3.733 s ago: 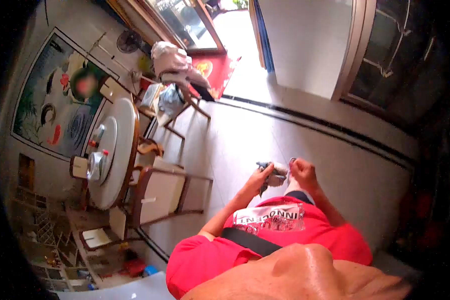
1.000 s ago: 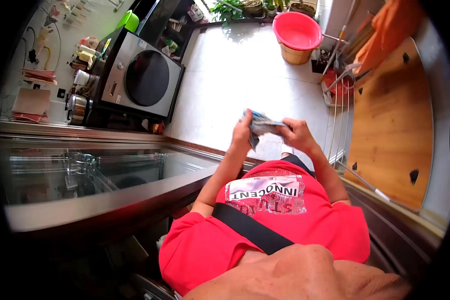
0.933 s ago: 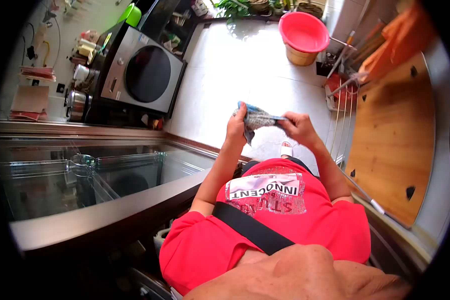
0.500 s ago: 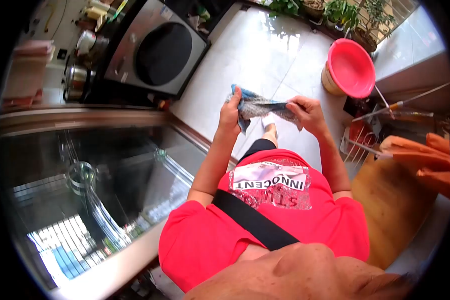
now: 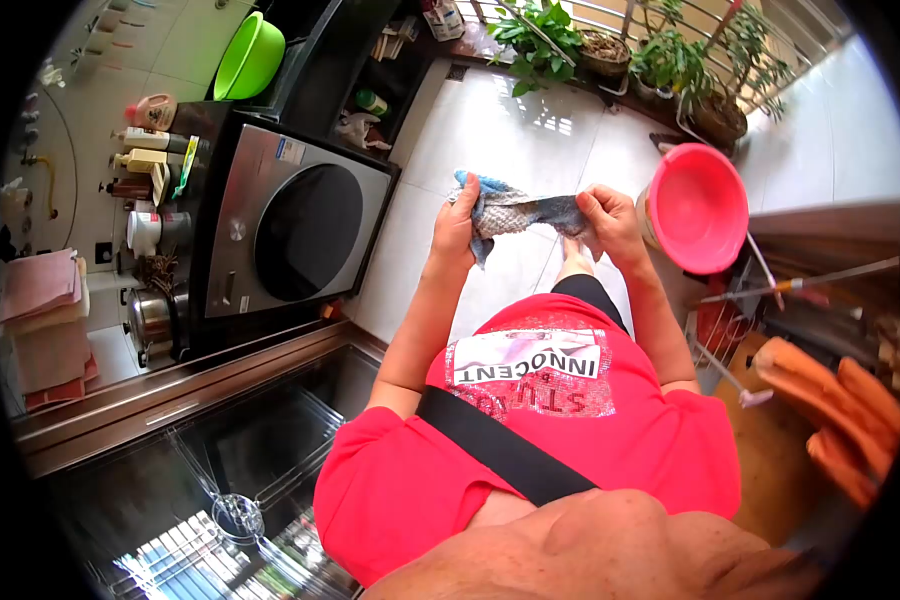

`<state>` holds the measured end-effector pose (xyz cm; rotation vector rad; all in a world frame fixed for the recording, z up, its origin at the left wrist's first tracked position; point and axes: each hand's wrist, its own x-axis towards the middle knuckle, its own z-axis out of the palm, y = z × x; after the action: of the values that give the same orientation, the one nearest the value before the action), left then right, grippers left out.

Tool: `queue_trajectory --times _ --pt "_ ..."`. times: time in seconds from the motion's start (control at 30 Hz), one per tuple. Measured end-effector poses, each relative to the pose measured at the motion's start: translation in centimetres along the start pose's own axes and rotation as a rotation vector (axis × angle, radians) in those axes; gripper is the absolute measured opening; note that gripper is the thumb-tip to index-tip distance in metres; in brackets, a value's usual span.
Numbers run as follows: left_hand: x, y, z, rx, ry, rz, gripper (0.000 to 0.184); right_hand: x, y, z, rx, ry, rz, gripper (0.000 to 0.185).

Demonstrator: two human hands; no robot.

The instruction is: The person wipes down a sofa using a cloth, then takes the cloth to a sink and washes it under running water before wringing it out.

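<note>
In the head view, the left hand [image 5: 454, 228] is curled closed round one end of a cloth [image 5: 510, 215], thumb on top; the right hand [image 5: 613, 225] pinches the other end between thumb and folded fingers. The cloth hangs bunched between them, above the floor [image 5: 470, 130]. A loose tail dangles beside the left hand. If either grip slackens, that end could slip and drop. The basin [image 5: 700, 205] stands near the right hand; a wide swing of that elbow might knock it.

Rag [image 5: 510, 216] rough cloth; basin [image 5: 698, 208] smooth plastic; floor [image 5: 530, 140] glossy.
</note>
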<state>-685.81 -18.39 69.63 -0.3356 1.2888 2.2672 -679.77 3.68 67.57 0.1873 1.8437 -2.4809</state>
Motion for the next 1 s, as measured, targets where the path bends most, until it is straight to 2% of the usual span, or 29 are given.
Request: queue_trajectory --times 0.03,0.13,0.23,0.37,0.4,0.5,0.73,0.87,1.0 --pt "1.6 0.8 0.3 -0.008 0.019 0.007 0.037 2.4 -0.3 -0.4 0.012 0.017 -0.034 0.023" --pt "6.2 3.3 0.4 0.05 -0.123 0.066 0.034 10.0 -0.4 -2.3 0.157 -0.055 -0.01 0.026" --pt "10.0 6.1 0.9 0.05 0.043 0.072 0.033 17.7 -2.3 -2.5 0.093 -0.156 0.022 0.029" --pt "13.6 9.2 0.3 -0.11 0.078 0.226 0.03 25.3 -3.9 -1.7 0.013 -0.329 0.112 0.023" --pt "14.5 10.1 0.6 -0.212 0.146 0.254 0.021 27.1 -3.9 -0.9 -0.004 -0.345 0.103 0.023" --pt "16.9 13.5 -0.8 -0.227 0.22 0.333 0.02 32.6 -3.6 1.9 -0.029 -0.412 0.098 0.021" --pt "25.5 21.3 -9.0 -0.228 0.18 0.45 0.016 44.6 -1.2 8.4 -0.051 -0.522 0.112 0.015" --pt "28.8 27.4 -10.9 -0.225 0.175 0.427 0.016 49.3 -2.1 12.6 -0.037 -0.53 0.105 0.015" --pt "33.5 32.3 -12.4 -0.166 0.186 0.353 0.011 54.5 -2.6 15.1 -0.023 -0.439 0.038 0.015"
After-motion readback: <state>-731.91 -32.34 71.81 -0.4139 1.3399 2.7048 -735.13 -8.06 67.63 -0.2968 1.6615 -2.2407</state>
